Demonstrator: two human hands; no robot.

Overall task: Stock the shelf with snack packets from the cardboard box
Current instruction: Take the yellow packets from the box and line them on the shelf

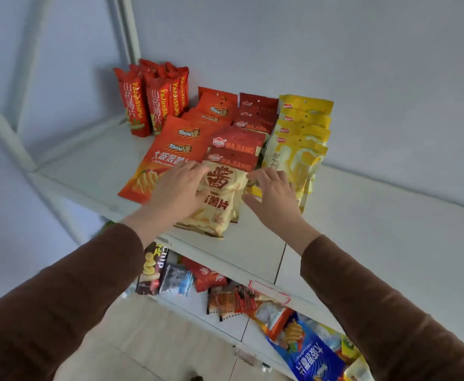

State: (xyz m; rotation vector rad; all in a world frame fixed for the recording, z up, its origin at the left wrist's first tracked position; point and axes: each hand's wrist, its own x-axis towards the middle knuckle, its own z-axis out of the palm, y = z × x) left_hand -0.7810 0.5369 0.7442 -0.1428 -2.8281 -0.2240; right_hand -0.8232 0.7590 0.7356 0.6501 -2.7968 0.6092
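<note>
White shelf (362, 215) against a pale wall. At its front edge, both hands, left hand (178, 191) and right hand (272, 196), fingers spread, flank the front cream-and-red packet (219, 199), settling it. Behind: orange (167, 158), dark red (252, 116), yellow (302, 133) rows; upright red packs (142, 100) at back left corner. Cardboard box unseen; well underway, remainder unclear.

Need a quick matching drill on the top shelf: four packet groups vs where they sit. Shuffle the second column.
Things:
1. tall red packets
2. orange packets
3. MAJIANG packets
4. yellow packets

Places:
A. between the left hand and right hand
B. rightmost row
C. upright at the back left corner
D. lying just left of the MAJIANG row

Pairs: 1-C, 2-D, 3-A, 4-B
</note>
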